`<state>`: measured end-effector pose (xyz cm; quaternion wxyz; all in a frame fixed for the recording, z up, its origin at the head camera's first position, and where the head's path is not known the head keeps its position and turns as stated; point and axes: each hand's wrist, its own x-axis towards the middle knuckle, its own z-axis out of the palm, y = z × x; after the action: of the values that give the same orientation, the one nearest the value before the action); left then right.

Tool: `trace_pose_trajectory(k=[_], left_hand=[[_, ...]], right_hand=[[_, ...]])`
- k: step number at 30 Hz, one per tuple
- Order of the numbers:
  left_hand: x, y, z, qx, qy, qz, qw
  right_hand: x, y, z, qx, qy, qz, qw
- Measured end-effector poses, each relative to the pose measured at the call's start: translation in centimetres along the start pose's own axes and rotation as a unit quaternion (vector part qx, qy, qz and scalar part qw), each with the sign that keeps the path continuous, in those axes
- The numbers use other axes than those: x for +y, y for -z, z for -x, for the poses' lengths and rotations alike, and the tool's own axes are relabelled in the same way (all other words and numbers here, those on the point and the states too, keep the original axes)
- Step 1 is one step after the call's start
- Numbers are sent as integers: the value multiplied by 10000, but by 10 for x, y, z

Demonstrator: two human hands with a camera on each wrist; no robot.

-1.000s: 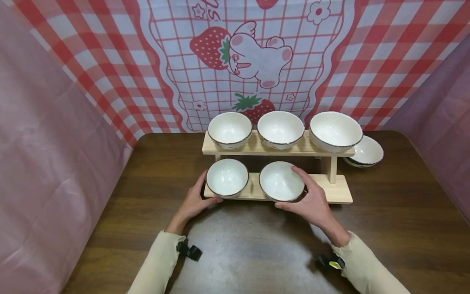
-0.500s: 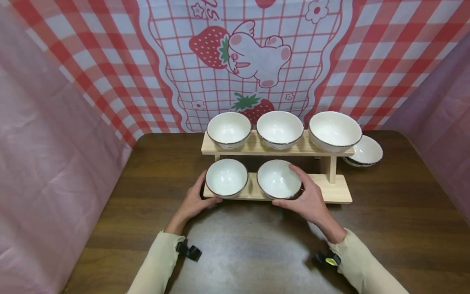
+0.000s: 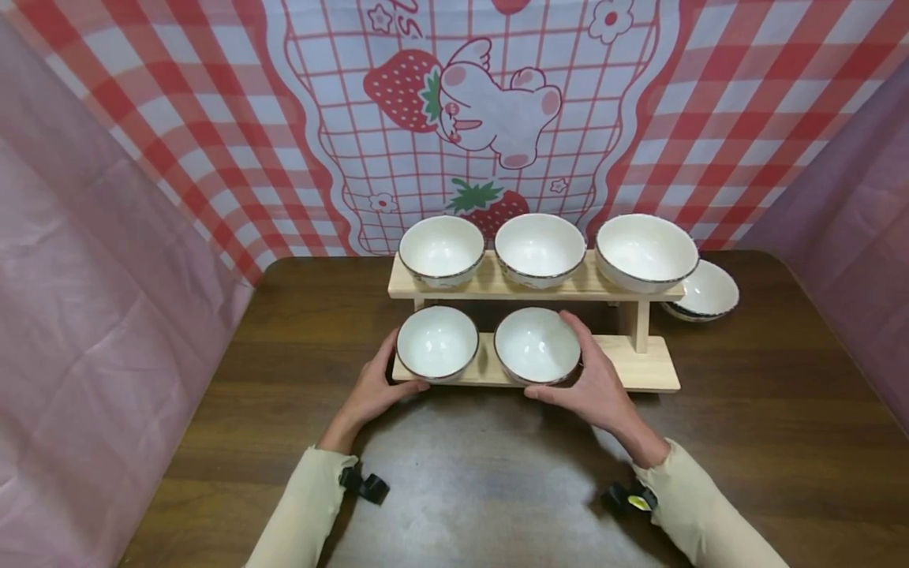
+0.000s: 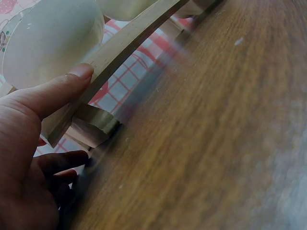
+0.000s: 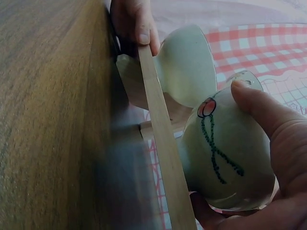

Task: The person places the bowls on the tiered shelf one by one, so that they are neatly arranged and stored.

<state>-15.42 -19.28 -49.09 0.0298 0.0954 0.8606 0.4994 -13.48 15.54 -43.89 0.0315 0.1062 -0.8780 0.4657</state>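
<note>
A two-tier wooden display rack (image 3: 618, 364) stands on the table with white, dark-rimmed bowls on it. On the lower board, my right hand (image 3: 592, 386) holds the right bowl (image 3: 537, 345) around its right side, thumb at the near side. The right wrist view shows this bowl's painted outside (image 5: 228, 148), with a red and green pattern. My left hand (image 3: 372, 386) grips the left end of the lower board, beside the left bowl (image 3: 437, 341). Its thumb (image 4: 67, 88) lies on the board's front edge in the left wrist view, with other fingers lower down.
Three bowls line the upper board: left (image 3: 442, 251), middle (image 3: 540, 248) and a larger right one (image 3: 646, 248). Behind the rack's right end, another bowl (image 3: 710, 292) sits on the brown table (image 3: 767, 394). A red-checked cloth (image 3: 234, 142) hangs behind.
My right hand has shifted the lower right bowl slightly left and away from me. Its fingertip has moved from over the rim to the outer side. The left hand keeps its place.
</note>
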Motion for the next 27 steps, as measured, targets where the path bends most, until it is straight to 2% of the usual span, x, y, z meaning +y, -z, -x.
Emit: trace_pose_trajectory(k=[4,13,27], left_hand=[[1,0,0,-9,-1,-4,10000],[0,0,-1,2,-11,75,10000],[0,0,0,13,-12,95,10000]], right_hand=[[1,2,1,-82,45,-113,9999],[2,16,5,-211,-106,-800,9965],[7,43,23,168,-6,-953,9953]])
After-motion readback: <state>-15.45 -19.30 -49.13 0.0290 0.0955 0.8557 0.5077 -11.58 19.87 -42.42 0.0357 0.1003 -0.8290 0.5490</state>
